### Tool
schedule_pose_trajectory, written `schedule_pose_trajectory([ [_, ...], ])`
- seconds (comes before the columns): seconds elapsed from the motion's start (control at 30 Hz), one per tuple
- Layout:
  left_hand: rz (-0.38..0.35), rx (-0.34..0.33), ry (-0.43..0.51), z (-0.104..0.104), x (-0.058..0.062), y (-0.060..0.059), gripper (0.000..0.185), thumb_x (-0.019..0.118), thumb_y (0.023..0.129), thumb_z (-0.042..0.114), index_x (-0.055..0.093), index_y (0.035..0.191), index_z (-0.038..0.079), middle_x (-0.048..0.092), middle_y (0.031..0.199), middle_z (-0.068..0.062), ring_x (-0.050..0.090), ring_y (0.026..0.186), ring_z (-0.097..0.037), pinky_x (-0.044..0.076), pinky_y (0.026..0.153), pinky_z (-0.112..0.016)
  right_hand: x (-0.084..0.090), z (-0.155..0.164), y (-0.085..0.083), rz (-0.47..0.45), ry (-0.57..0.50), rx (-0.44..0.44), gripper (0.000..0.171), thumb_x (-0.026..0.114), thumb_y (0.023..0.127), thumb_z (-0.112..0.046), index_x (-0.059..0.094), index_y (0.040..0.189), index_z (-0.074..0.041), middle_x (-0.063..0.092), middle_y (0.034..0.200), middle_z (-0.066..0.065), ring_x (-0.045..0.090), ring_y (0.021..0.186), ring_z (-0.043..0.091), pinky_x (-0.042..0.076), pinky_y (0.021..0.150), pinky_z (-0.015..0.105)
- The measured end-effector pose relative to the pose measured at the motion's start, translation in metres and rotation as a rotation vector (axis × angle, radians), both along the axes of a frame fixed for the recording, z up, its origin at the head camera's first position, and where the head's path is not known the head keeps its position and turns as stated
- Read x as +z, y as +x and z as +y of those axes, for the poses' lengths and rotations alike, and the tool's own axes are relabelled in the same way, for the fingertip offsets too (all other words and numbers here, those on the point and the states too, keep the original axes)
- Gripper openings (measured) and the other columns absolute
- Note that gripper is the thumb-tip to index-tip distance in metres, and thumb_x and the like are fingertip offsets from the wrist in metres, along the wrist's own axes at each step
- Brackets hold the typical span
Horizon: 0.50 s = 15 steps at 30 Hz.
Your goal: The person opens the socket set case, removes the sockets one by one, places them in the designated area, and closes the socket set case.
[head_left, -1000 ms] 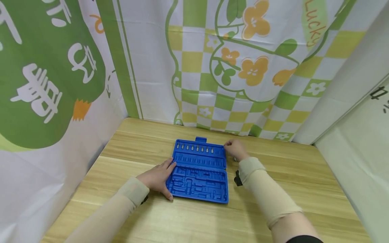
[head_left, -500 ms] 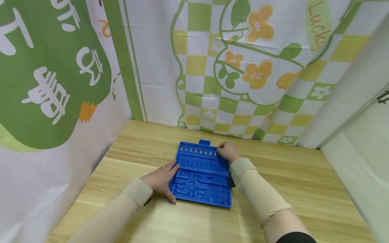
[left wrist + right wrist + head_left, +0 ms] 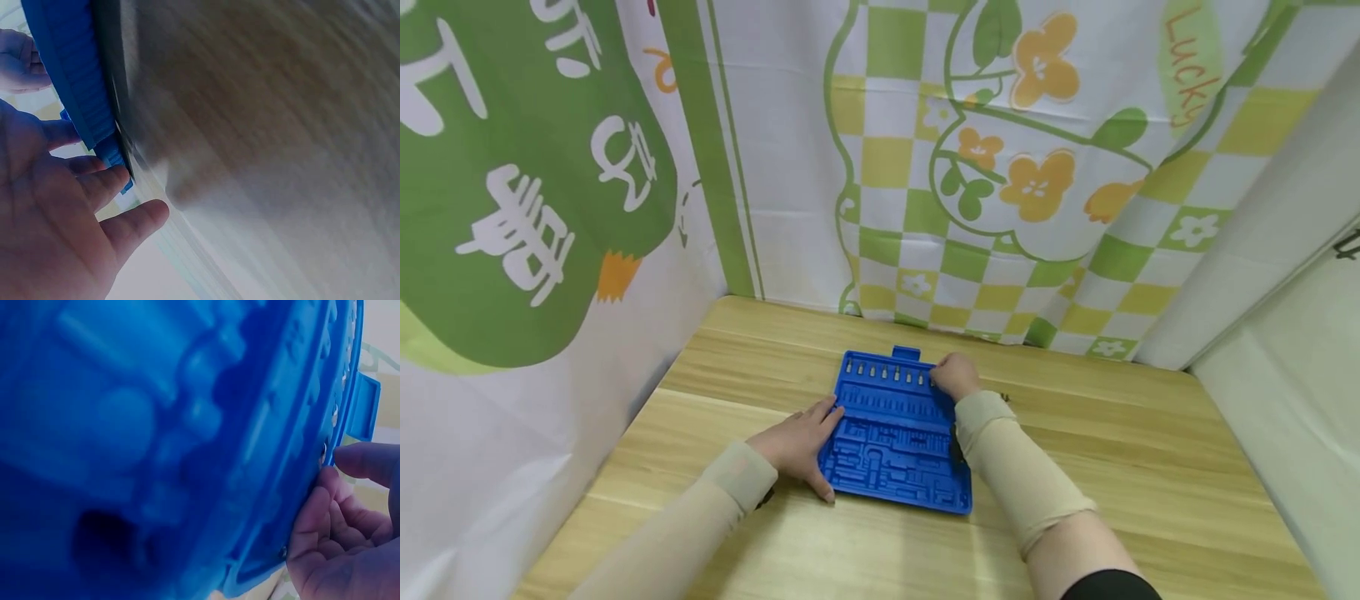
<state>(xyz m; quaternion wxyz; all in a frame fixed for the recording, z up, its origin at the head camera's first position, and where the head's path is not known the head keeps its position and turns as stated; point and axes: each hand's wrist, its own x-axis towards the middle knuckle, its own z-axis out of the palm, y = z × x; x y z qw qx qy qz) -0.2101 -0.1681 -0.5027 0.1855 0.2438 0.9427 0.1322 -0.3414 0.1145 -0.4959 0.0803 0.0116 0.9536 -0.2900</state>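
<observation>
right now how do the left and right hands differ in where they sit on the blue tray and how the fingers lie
The left hand lies against the left edge of the blue tray, fingers straight; the right hand is at the far right corner by the row of bits, fingers curled. The left hand rests near the tray's middle, the right hand farther from the person. Whether the right hand pinches a bit is unclear. Both wear beige sleeves.

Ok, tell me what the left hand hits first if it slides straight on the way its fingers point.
Nothing new: the left hand already touches the open blue plastic tool case at its left edge, so it would probably just push into that case.
</observation>
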Motion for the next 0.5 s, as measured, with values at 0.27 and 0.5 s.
schedule_pose_trajectory([
  [0.27,0.015,0.002,-0.023,-0.0005,-0.003,-0.0012,0.138,0.091,0.064,0.066,0.021,0.164,0.002,0.012,0.17,-0.02,0.019,0.155,-0.037,0.026,0.121,-0.054,-0.006,-0.0062,-0.0016,0.018,0.055,-0.063,0.041,0.073,0.089,-0.015,0.051,0.055,-0.014,0.049,0.056,-0.002,0.045,0.057,0.019,0.041,0.058,0.034],
  [0.5,0.033,-0.011,-0.049,-0.0012,-0.0038,-0.0037,0.139,0.09,0.063,0.069,0.022,0.164,0.002,0.012,0.17,-0.021,0.021,0.154,-0.037,0.027,0.12,-0.054,-0.0082,-0.0033,-0.0047,-0.016,-0.01,-0.105,0.029,0.072,0.091,-0.015,0.065,0.064,-0.006,0.058,0.064,0.003,0.052,0.063,0.022,0.048,0.065,0.039],
])
